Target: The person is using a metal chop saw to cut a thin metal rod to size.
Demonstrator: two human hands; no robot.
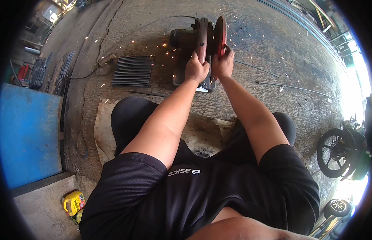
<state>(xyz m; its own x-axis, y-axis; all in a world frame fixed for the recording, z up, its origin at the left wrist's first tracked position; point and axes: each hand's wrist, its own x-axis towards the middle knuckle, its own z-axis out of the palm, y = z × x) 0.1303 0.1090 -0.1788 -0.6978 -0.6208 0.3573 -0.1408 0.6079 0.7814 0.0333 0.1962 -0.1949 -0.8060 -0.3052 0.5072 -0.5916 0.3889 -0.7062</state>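
Note:
A cut-off saw [185, 39] with a dark motor stands on the floor in front of me, sparks flying around it. My left hand [196, 70] is wrapped round its worn red handle [202, 38]. Beside the handle, my right hand [223, 63] has its fingers closed on the lower edge of the round red guard [221, 30]. The cutting point is hidden behind my hands and the saw. A thin metal rod [258, 69] lies to the right of my right hand, and its near end is hidden there.
Left of the saw lies a neat row of dark cut rods [132, 71]. A power cable [84, 77] crosses the floor. A blue panel [28, 134] and a yellow package [74, 203] are at left. Another rod [300, 86] and a motorcycle wheel [334, 153] are at right.

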